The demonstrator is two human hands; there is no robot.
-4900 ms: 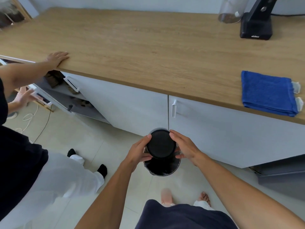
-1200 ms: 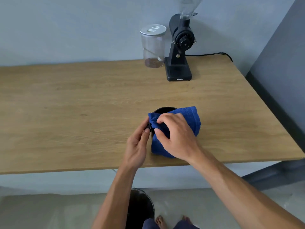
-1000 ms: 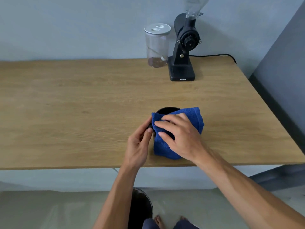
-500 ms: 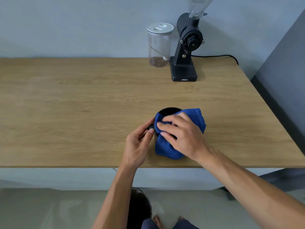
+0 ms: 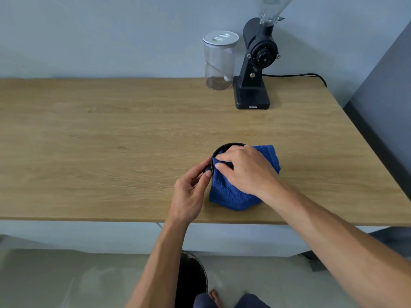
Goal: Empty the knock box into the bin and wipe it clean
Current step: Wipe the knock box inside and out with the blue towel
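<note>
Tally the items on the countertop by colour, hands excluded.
Black: 2, the knock box and the coffee grinder
Blue: 1, the cloth
Clear: 1, the jar with a white lid
Total: 4

The round black knock box has been brought from above the floor bin onto the wooden table, and the folded blue terry cloth is now pressed over it.
</note>
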